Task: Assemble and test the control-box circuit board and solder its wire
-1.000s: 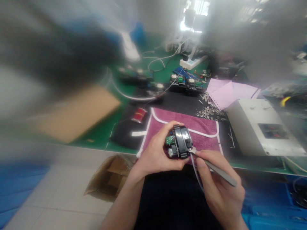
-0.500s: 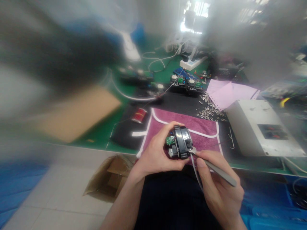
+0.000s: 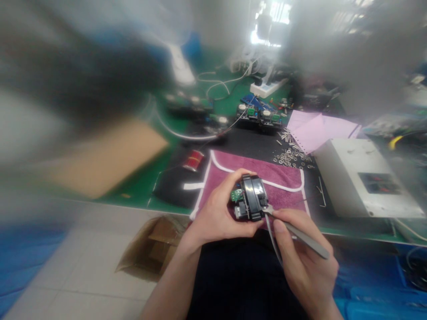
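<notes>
My left hand (image 3: 218,213) is wrapped around a round black electronic module (image 3: 254,195), fingers over its top and thumb beneath. A green circuit board and connectors show on the module's left side. My right hand (image 3: 305,262) is closed around the handle of a flat grey metal wrench (image 3: 308,240). The wrench's silver head meets the module's lower right edge, where a thin grey cable (image 3: 272,235) comes out. The cable runs down beside my right thumb and out of sight behind the hand. Below the hands lies a purple towel (image 3: 283,171) with white edging.
A red wire spool (image 3: 194,160) lies left of the towel. Small metal rings (image 3: 287,158) and pins are scattered beyond it, near pink papers (image 3: 312,129). A grey metal box (image 3: 353,178) stands at right. Circuit boards (image 3: 260,116) sit farther back. A cardboard box (image 3: 150,249) is below the table edge.
Almost nothing differs. Both hands keep their holds, with the wrench head still at the module's edge; my right hand has shifted only very slightly.
</notes>
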